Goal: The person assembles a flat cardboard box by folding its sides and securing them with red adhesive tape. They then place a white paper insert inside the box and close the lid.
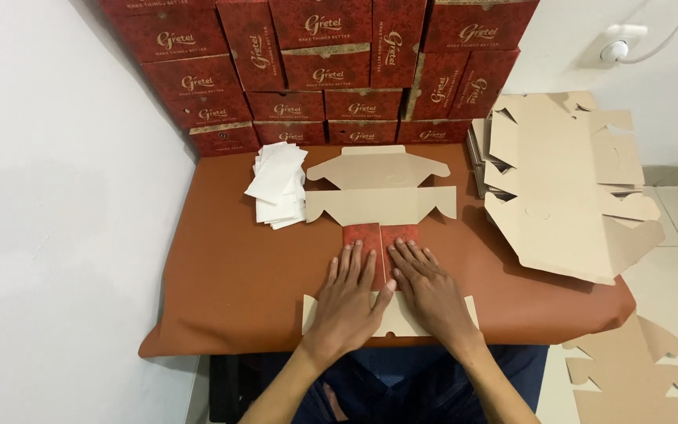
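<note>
A: Head view, what's under the hands?

B: One flat box blank (pixel 382 206), unfolded, lying mid-tabletop and running from the near edge toward the far edge. Tan inside faces up for most of it; two red printed flaps are folded over onto it, meeting at a centre seam.

A: Left hand?

B: Left hand (pixel 349 302) is flat, fingers spread, palm down, pressing the left red flap and the tan panel near the near edge. Not gripping anything, just pressing.

A: Right?

B: Right hand (pixel 427 292) same deal, flat, fingers out, pressing the right red flap. Thumbs nearly touch at the seam. Nothing clasped.

A: Tabletop?

B: Brown tabletop (pixel 229 275), pushed against a white wall on the left side.

A: Containers?

B: Stack of red boxes (pixel 323 67) w/ gold print along the far edge, several rows high, all closed, so can't tell what's in them.

A: Anything else?

B: Pile of white paper sheets (pixel 278 184) far-left of the blank, just beside its upper flaps. Stack of tan flat blanks (pixel 563 196) at the far right corner, overhanging the right edge, apart from the blank being pressed. More cardboard blanks on the floor (pixel 637 373) past the near right corner. Wall socket (pixel 615 49) w/ a white cable up top right.
</note>
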